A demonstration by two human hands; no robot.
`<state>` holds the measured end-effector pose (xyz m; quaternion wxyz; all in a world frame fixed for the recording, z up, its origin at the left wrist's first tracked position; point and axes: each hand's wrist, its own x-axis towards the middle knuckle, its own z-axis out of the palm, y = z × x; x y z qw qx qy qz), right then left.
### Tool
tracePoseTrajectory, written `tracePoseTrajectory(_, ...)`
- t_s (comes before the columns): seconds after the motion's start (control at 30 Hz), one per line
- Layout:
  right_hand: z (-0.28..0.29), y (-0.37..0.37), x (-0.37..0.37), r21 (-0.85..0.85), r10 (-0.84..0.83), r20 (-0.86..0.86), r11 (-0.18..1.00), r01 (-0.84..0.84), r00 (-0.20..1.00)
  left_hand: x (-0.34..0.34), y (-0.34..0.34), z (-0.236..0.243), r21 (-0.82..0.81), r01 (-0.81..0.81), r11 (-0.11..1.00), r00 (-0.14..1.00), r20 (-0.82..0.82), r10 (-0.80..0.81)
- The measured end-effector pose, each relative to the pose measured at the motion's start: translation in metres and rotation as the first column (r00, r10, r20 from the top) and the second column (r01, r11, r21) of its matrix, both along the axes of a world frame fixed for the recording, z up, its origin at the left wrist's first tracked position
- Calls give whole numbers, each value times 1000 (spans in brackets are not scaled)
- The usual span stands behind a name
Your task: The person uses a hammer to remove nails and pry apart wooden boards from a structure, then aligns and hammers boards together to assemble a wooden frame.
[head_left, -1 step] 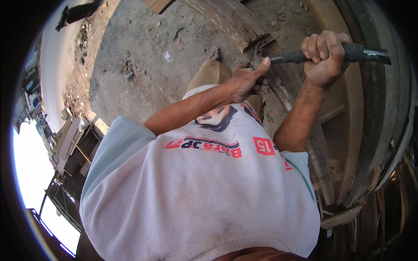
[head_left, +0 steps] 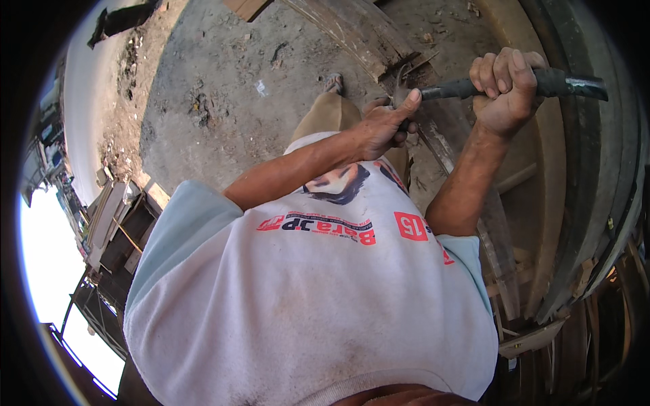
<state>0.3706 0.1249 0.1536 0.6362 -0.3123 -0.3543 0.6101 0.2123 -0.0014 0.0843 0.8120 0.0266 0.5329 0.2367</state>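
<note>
My right hand (head_left: 506, 91) is closed in a fist around a dark bar (head_left: 450, 89) wrapped in black, held crosswise before me at the upper right. Its far right end is bare, shiny and slightly curved. At the bar's left end, my left hand (head_left: 384, 130) is closed with the thumb laid against it. A short black piece shows between the left fingers; whether it belongs to the bar I cannot tell. Just above that hand rises a thin curved strip (head_left: 401, 74), too blurred to name.
Weathered planks (head_left: 359, 34) lie ahead of me on the grey dirt ground (head_left: 230, 88). Along the right side curve long timber boards (head_left: 552, 176) of a large wooden structure. A pile of scrap wood (head_left: 112, 223) sits at left. My sandalled foot (head_left: 333, 84) shows ahead.
</note>
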Motion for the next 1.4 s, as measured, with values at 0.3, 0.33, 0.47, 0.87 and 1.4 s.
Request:
tracePoseTrajectory(0.3, -16, -2, 22, -63, -35, -133, 998, 27, 990, 3, 2, 0, -26, -7, 1000, 1000, -3, 7)
tracePoseTrajectory(0.33, -14, -2, 14, -78, -38, -129, 997, 28, 991, -2, -3, -4, -15, -36, 999, 999, 32, 36)
tracePoseTrajectory(0.47, 29, -1, -9, -231, -77, 57, 969, 88, 995, -9, -5, -4, -20, -20, 1000, 976, 215, 24)
tracePoseTrajectory(0.87, 49, 1, -28, -177, 67, 193, 984, -32, 979, -7, -14, -9, 38, 72, 997, 874, 479, -81)
tracePoseTrajectory(1.4, 55, -38, 6, 201, -553, 177, 830, 520, 814, -121, 34, 8, 553, 667, 500, 678, -729, -98)
